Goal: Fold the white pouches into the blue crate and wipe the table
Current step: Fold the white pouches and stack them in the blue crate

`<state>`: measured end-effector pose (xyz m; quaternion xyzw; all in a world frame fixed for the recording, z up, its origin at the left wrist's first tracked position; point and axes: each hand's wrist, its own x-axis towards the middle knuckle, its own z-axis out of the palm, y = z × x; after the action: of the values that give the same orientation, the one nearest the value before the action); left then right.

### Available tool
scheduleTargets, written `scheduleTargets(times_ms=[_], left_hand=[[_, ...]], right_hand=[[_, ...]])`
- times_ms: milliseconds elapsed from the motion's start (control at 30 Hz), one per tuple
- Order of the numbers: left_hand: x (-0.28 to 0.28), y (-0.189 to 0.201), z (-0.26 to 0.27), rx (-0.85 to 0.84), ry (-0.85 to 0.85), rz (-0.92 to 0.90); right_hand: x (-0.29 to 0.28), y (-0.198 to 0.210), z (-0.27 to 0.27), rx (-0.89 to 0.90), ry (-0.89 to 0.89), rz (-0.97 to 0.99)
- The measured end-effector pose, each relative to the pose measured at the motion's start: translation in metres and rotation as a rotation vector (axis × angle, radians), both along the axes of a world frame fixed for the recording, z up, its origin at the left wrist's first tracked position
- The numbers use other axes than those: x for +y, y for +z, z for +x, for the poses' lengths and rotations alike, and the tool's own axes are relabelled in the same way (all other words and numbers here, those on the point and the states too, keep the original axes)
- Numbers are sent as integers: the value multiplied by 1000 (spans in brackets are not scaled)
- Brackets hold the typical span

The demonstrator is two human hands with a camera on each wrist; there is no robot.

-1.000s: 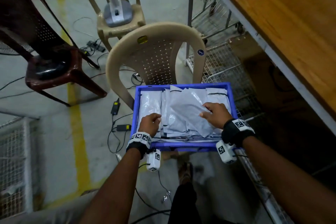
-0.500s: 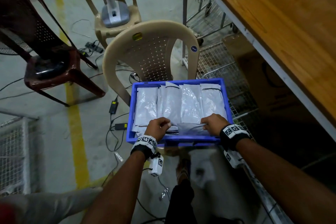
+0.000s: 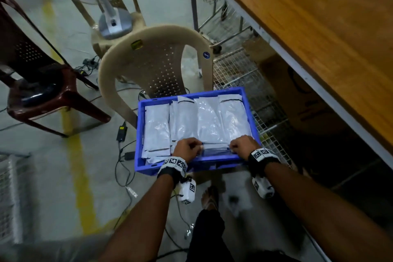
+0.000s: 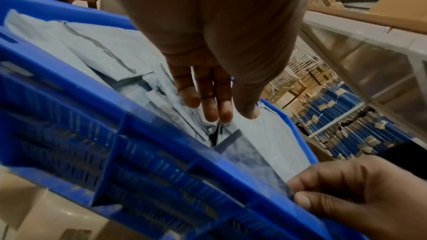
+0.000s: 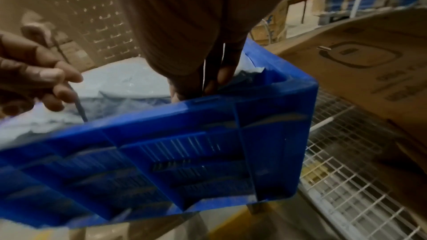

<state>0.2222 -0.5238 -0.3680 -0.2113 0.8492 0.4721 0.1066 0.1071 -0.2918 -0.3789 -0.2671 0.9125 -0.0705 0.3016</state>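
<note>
Grey concrete floor with a yellow line and loose cables surrounds a beige plastic chair (image 3: 155,64), and the blue crate (image 3: 248,112) sits on its seat, next to the wooden table (image 3: 319,27) along the right. A second ago a white pouch lay crooked across the rows with the right hand flat on it; half a second ago both hands had drawn it down to the crate's near edge. Now four neat columns of white pouches (image 3: 210,121) show uncovered, and the pouch being handled (image 3: 214,151) is reduced to a narrow strip against the near wall.

The left hand (image 3: 187,148) pinches that strip's left end between thumb and fingers, as the left wrist view shows. The right hand (image 3: 242,144) has its fingers curled over the right end, close inside the crate's near right corner. The two hands are apart, one at each end of the strip.

This pouch seems almost tucked in. The crate looks close to full, and wiping the table appears not yet begun
</note>
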Motion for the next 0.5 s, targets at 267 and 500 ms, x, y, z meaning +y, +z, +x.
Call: scheduleTargets(times_ms=[267,500], left_hand=[[29,61,-12,83,118,51],[128,155,-59,348,-3,105]], right_hand=[[36,81,12,62,-466,-479],[129,222,38,324,-712,-678]])
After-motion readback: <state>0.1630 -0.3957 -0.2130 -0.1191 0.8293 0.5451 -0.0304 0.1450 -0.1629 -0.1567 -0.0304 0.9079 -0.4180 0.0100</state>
